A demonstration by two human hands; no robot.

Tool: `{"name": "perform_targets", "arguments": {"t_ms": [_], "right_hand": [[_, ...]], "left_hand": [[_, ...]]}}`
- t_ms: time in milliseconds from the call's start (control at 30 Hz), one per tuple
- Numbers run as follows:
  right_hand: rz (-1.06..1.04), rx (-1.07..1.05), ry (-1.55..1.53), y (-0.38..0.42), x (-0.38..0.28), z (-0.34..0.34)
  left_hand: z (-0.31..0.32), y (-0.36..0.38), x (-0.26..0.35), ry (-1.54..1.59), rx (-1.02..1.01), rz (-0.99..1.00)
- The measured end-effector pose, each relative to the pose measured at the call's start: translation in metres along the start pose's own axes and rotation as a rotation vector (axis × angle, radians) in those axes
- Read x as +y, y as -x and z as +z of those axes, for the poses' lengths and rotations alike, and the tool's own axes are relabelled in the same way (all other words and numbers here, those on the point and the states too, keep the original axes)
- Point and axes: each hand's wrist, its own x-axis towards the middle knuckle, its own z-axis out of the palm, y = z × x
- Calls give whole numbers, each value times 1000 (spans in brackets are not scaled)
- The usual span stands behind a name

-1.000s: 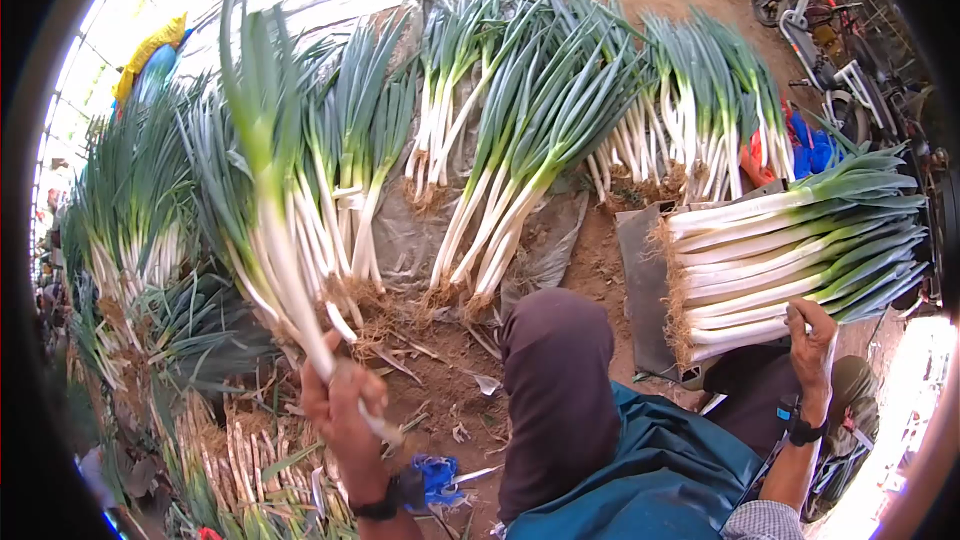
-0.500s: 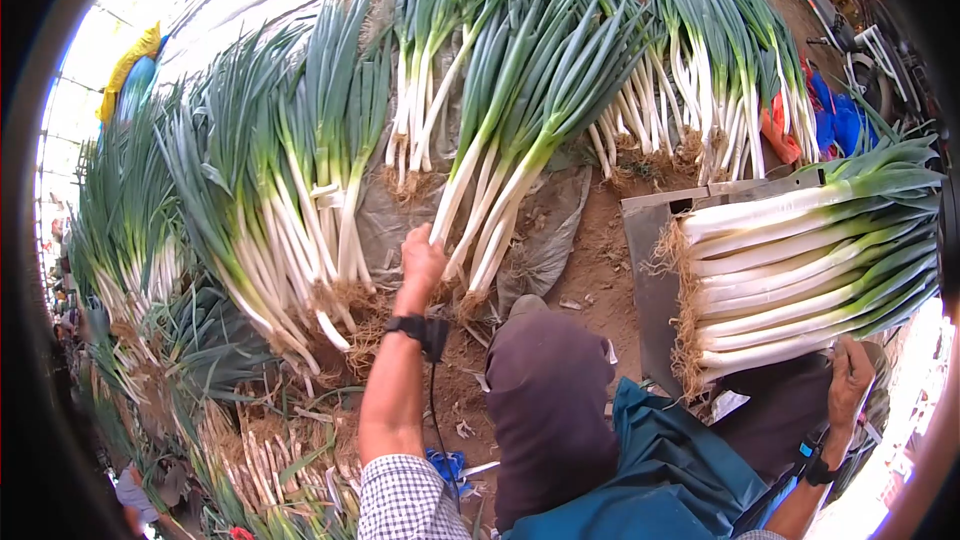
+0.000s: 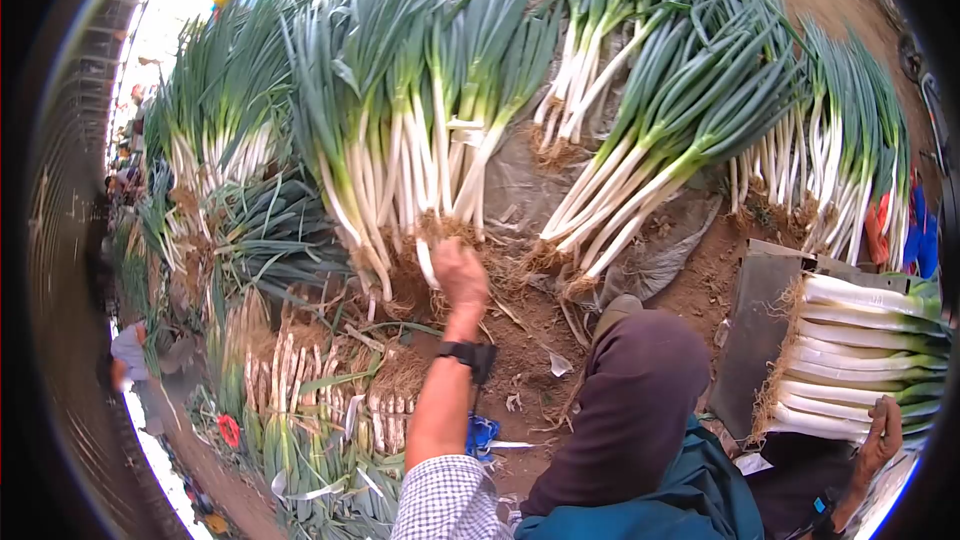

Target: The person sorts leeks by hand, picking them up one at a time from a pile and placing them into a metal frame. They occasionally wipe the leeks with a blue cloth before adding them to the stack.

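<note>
The left hand (image 3: 460, 275) is lowered to the root end of a broad heap of long leeks with dark green leaves, white stems and brown roots (image 3: 405, 145); its fingers are bent down among the roots, but whether a stem is gripped cannot be told. A black wrist strap (image 3: 468, 355) is worn above it, below a black-and-white checked sleeve (image 3: 450, 500). The right hand (image 3: 880, 432) is held at the near edge of a flat, layered stack of thick white-stemmed leeks (image 3: 855, 365), its fingers loosely curled and close together; whether anything is held in them cannot be made out. The stack is laid sideways on a dark grey flat sheet (image 3: 735, 350), with its roots lined up toward the left and its leaves toward the right. Between the hands, a knee in dark purple-brown cloth (image 3: 645, 380) is raised beside a teal cloth (image 3: 690, 500) spread over the lap. Ahead of the knee, another fanned bundle of leeks (image 3: 675, 130) is laid partly over a crumpled grey sheet (image 3: 680, 240) on brown soil (image 3: 540, 350), and more leeks are spread to its right. At the lower left, short-looking pale stems (image 3: 300, 370) are packed in rows, and a bright blue plastic scrap (image 3: 482, 432) is seen near the left forearm.
</note>
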Motion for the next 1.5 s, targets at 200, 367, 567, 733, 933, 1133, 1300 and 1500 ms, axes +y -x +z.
{"name": "perform_targets", "arguments": {"t_ms": [200, 367, 567, 733, 933, 1133, 1300, 1500], "right_hand": [[-33, -126, -11, -9, -39, 34], [6, -148, 5, -8, -68, 36], [-29, -144, -26, -11, -67, 38], [-77, -151, -30, -25, -79, 60], [-91, -196, 34, -42, -108, 69], [-133, -251, 86, -54, -144, 91], [-106, -291, 202, -60, -137, 84], [-47, -318, 226, -54, -116, 76]], "left_hand": [[10, -16, -119, 659, -299, -820], [13, -11, -67, 655, -161, -740], [4, -16, -50, 787, -89, -670], [-9, -8, -47, 622, -204, -586], [-18, -23, -134, 247, 3, -561], [-12, -137, -156, 228, -37, -474], [21, -192, -172, 127, -197, -511], [35, -196, -157, -318, -341, -502]]}}
